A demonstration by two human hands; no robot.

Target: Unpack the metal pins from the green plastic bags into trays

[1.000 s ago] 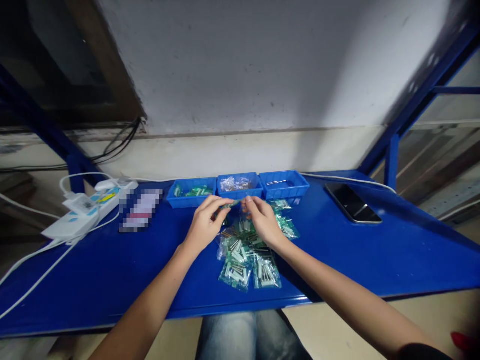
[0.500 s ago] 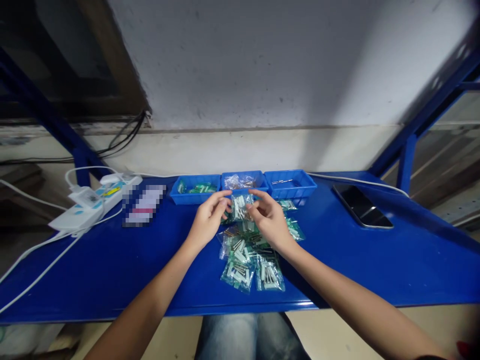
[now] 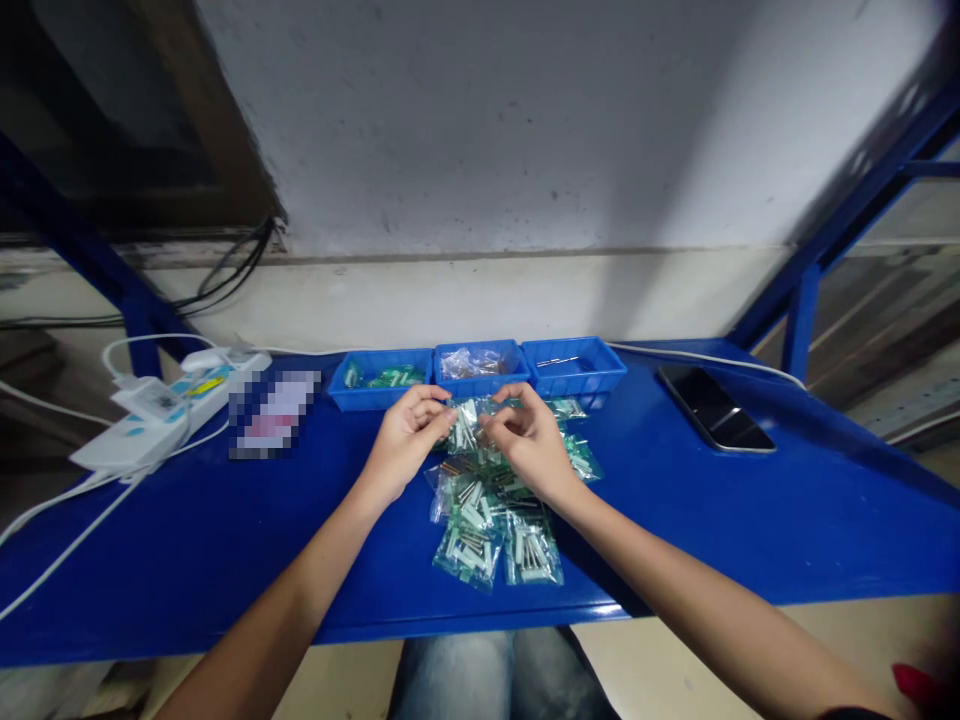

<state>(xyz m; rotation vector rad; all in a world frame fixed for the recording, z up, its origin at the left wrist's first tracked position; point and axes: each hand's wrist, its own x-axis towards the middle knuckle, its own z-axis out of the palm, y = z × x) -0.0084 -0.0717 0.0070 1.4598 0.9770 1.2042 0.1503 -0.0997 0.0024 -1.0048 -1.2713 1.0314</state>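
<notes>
A small clear plastic bag (image 3: 466,426) of white plastic pieces and metal screws is held up between my hands. My left hand (image 3: 409,437) pinches its left edge with thumb and forefinger. On the other side my right hand (image 3: 534,437) is closed at the bag's right edge, its fingers curled and the thumb tip near the bag. Below them lies a pile of similar filled bags (image 3: 474,505). Two more of these, a left bag (image 3: 469,553) and a right bag (image 3: 532,550), lie nearest the front edge.
Behind my hands stand three blue bins: a left bin (image 3: 375,399) with green-tinted bags, a middle bin (image 3: 480,384) with clear bags, and a right bin (image 3: 577,383) with a few metal rods. A phone (image 3: 716,410) lies right; a power strip (image 3: 161,425) with cables lies left.
The held bag has lowered slightly towards the pile, still between both hands. My right fingers have curled in more. The whole view has shifted a little.
</notes>
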